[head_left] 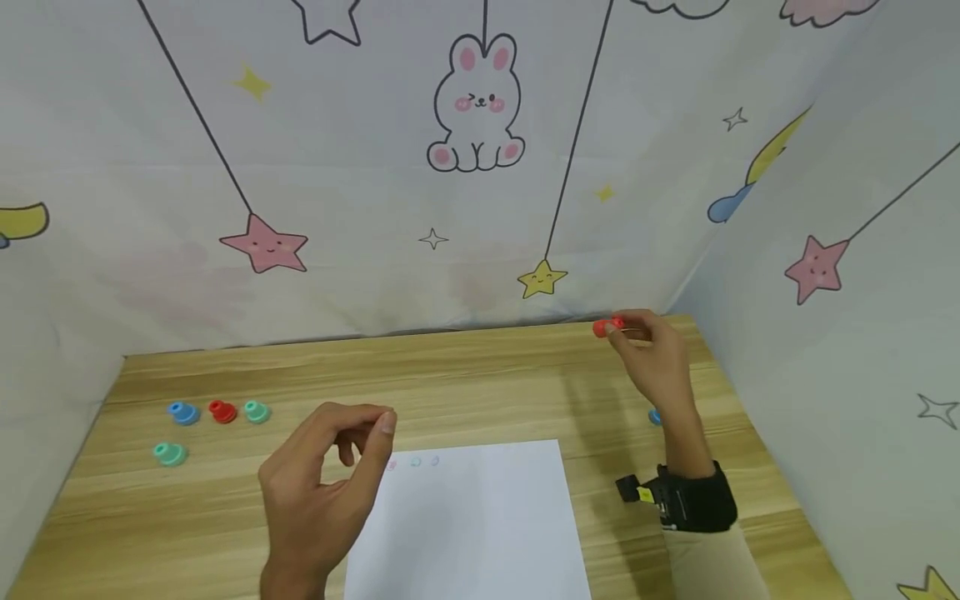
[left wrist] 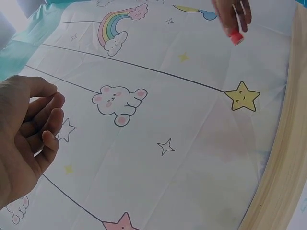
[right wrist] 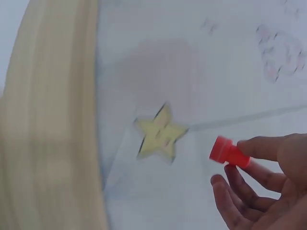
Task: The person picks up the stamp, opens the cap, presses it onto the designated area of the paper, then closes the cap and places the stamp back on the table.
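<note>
A small red stamp (head_left: 602,327) is pinched between the thumb and fingers of my right hand (head_left: 660,362), raised above the back right of the table. In the right wrist view the red stamp (right wrist: 229,151) lies sideways in the fingertips. My left hand (head_left: 322,492) hovers over the left edge of a white sheet of paper (head_left: 487,525), fingers loosely curled, holding nothing. Faint little red, green and blue marks (head_left: 416,462) run along the sheet's top edge. A blue stamp (head_left: 655,417) is partly hidden behind my right forearm.
On the table's left side stand a blue stamp (head_left: 183,412), a red stamp (head_left: 222,411), a green stamp (head_left: 257,412) and another green stamp (head_left: 170,453). A white patterned cloth (head_left: 360,183) hangs behind the wooden table (head_left: 465,367) and along its sides.
</note>
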Motion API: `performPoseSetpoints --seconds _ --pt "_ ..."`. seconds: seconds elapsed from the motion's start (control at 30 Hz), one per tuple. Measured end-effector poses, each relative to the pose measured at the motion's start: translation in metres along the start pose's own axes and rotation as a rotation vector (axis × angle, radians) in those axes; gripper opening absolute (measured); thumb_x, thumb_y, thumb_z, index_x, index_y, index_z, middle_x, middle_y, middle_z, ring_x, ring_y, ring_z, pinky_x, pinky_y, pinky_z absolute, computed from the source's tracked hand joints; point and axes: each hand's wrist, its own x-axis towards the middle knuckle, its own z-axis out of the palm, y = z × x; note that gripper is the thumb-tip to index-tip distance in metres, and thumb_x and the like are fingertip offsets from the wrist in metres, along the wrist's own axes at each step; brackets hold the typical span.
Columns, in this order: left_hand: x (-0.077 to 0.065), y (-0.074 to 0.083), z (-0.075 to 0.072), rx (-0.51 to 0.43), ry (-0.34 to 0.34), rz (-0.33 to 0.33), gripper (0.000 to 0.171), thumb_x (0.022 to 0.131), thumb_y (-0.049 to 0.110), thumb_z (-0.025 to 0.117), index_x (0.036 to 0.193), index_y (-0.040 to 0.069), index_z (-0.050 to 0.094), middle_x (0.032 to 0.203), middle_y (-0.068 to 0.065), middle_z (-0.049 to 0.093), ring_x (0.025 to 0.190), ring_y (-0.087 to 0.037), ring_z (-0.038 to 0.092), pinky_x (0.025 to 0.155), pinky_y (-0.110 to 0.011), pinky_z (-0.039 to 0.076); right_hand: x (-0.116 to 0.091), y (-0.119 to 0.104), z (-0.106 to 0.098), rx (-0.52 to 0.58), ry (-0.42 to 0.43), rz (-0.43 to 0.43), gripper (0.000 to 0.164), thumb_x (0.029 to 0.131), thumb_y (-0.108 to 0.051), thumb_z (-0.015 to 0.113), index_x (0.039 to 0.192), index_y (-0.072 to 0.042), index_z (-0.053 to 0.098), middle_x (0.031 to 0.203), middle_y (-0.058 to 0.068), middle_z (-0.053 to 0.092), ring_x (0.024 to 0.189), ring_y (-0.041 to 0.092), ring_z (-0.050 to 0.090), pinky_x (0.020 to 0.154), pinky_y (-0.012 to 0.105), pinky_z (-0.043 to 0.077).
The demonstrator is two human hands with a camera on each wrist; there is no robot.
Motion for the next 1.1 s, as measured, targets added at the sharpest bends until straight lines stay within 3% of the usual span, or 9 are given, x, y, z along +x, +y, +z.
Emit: performPoseSetpoints --seconds 0.13,0.33,0.6,0.8,0.93,1.1 --pt "-0.001 0.000 0.000 -0.010 -0.016 -0.008 0.011 0.075 -0.010 0.070 0.082 -0.002 0.070 0.066 -0.003 0.062 0.060 -0.006 0.051 0.054 -0.019 0.036 -0.018 -0.046 0.015 0.177 -0.076 -0.088 0.033 0.090 -0.036 0.068 0.117 -0.018 0.066 0.109 -0.001 0.066 0.099 0.014 0.063 0.080 0.028 0.055" --pt "0.000 0.004 0.000 -0.013 -0.045 -0.028 0.011 0.077 -0.008 0.071 0.086 -0.001 0.070 0.073 -0.006 0.065 0.063 -0.007 0.052 0.054 -0.019 0.037 -0.049 -0.104 0.034 0.408 -0.247 -0.216 0.026 0.091 -0.025 0.069 0.117 -0.022 0.066 0.106 -0.002 0.066 0.097 0.016 0.065 0.083 0.032 0.054" --pt "-0.005 0.006 0.002 0.007 -0.108 -0.043 0.023 0.078 -0.003 0.073 0.100 -0.001 0.068 0.085 -0.008 0.066 0.066 -0.008 0.054 0.057 -0.017 0.039 -0.080 -0.153 0.048 0.605 -0.410 -0.237 0.026 0.091 -0.012 0.068 0.115 -0.019 0.066 0.106 0.001 0.068 0.095 0.021 0.066 0.084 0.038 0.055" --pt "-0.008 0.006 0.004 0.035 -0.209 -0.034 0.036 0.083 0.008 0.074 0.116 -0.002 0.063 0.098 -0.008 0.065 0.068 -0.010 0.055 0.061 -0.016 0.039 -0.099 -0.167 0.058 0.720 -0.457 -0.251 0.024 0.092 -0.008 0.066 0.115 -0.014 0.065 0.105 0.006 0.067 0.094 0.025 0.066 0.084 0.040 0.055" --pt "-0.009 0.006 0.008 0.015 -0.264 0.008 0.033 0.088 0.014 0.071 0.115 -0.002 0.062 0.099 -0.004 0.065 0.069 -0.010 0.055 0.060 -0.015 0.038 -0.107 -0.166 0.066 0.805 -0.470 -0.262 0.021 0.093 -0.006 0.063 0.114 -0.010 0.064 0.104 0.009 0.066 0.094 0.027 0.065 0.085 0.040 0.055" --pt "-0.011 0.005 0.011 0.032 -0.284 0.006 0.028 0.091 0.015 0.068 0.113 -0.002 0.062 0.091 0.000 0.063 0.072 -0.007 0.055 0.058 -0.014 0.039 -0.110 -0.166 0.073 0.803 -0.490 -0.294 0.021 0.096 -0.005 0.058 0.116 -0.010 0.059 0.105 0.010 0.064 0.094 0.025 0.064 0.087 0.041 0.054"
